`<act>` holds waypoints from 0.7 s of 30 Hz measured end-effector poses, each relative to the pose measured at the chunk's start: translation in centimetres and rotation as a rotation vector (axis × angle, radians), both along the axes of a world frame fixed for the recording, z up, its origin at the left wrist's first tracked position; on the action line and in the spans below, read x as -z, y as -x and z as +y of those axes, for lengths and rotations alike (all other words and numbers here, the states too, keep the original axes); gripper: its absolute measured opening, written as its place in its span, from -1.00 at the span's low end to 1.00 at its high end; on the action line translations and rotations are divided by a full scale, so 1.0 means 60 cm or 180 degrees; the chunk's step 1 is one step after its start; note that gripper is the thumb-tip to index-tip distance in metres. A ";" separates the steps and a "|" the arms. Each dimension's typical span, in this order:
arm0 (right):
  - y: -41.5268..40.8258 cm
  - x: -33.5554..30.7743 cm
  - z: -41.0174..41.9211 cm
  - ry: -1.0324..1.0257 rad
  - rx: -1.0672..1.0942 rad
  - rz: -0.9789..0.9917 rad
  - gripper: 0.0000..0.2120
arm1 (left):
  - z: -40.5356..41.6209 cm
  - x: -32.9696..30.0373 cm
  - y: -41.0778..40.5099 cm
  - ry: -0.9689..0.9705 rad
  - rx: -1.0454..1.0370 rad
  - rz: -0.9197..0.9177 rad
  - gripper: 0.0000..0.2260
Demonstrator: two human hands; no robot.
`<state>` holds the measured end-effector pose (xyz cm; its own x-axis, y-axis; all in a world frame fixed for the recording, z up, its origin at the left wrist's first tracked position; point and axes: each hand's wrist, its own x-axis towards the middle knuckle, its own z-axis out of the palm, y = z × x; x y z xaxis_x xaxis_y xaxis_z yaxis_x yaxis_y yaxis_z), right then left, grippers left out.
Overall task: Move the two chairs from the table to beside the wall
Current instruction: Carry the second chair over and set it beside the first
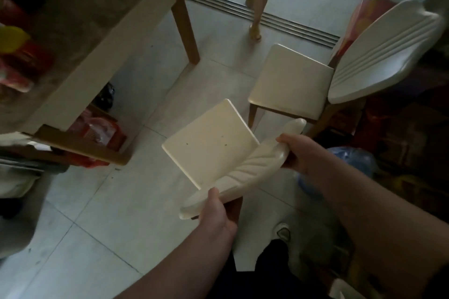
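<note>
A cream chair (pixel 211 145) with a ribbed backrest stands in the middle of the floor, right below me. My left hand (pixel 216 216) grips the near end of its backrest. My right hand (pixel 296 153) holds the far end of the same backrest. A second cream chair (pixel 291 82) stands further right, its backrest toward the dark clutter on the right. The table (pixel 102 39) fills the upper left, with a wooden leg near the middle.
Another person's legs (pixel 257 14) step over the sliding-door track at the top. Red bags and a black bag lie under the table. A blue plastic bag (pixel 349 158) and dark boxes crowd the right side. My foot (pixel 283 230) is below the chair.
</note>
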<state>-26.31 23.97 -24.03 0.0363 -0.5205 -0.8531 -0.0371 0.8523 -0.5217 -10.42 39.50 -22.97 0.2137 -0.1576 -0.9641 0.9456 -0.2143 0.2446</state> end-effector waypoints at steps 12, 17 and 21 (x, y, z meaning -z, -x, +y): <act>0.271 0.051 -0.089 0.0391 -0.0637 0.1445 -0.57 | -0.011 0.021 0.367 0.0204 0.0310 0.1388 -0.41; 0.343 0.058 -0.121 0.0474 -0.0728 0.1801 -0.52 | -0.029 0.047 0.452 0.0019 0.0595 0.1557 -0.42; 0.383 0.067 -0.138 0.0375 -0.0767 0.1917 -0.54 | -0.036 0.047 0.494 0.0056 0.0685 0.1699 -0.39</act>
